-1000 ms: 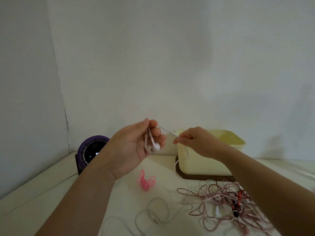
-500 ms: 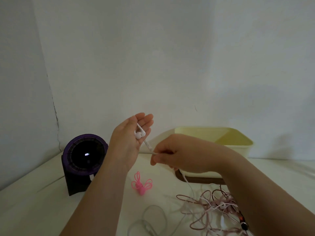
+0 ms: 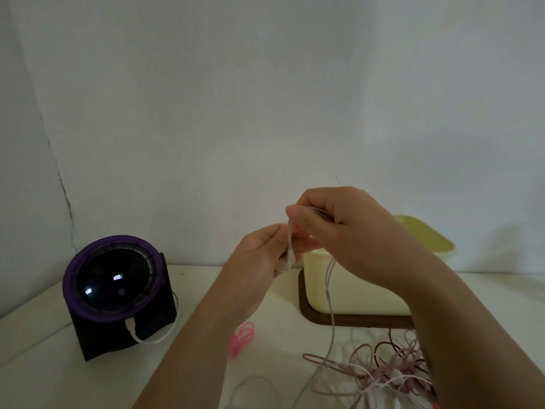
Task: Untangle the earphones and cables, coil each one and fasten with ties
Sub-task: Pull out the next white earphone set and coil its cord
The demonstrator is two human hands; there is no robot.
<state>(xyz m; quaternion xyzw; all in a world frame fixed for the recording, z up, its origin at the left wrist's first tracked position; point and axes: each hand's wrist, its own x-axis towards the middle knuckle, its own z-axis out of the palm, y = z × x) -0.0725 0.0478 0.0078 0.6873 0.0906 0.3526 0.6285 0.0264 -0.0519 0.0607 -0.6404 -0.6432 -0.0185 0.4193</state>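
Two grips close on one white earphone cable (image 3: 290, 244): left hand (image 3: 256, 261) pinches what looks like the bud end, right hand (image 3: 342, 228) pinches the wire just above. Cable's light, thin, floppy, prob. fragile at the joints, so hold near the buds. Slack hangs to the cable tangle (image 3: 383, 370) on the bench (image 3: 44, 364), w/ pink ties (image 3: 241, 338) nearby.

1. Left grip (image 3: 259, 255) and right grip (image 3: 339, 231) are raised above the bench (image 3: 44, 364), touching each other. Both pinch the white earphone cable (image 3: 329, 290).
2. The cable hangs down to the bench at the edge of a pink cable tangle (image 3: 383, 370).
3. A pink tie (image 3: 242, 339) lies beside the left forearm.
4. A yellow box (image 3: 359, 299) sits on a dark tray (image 3: 354, 321).
5. A purple-rimmed device (image 3: 115, 290) stands at left.
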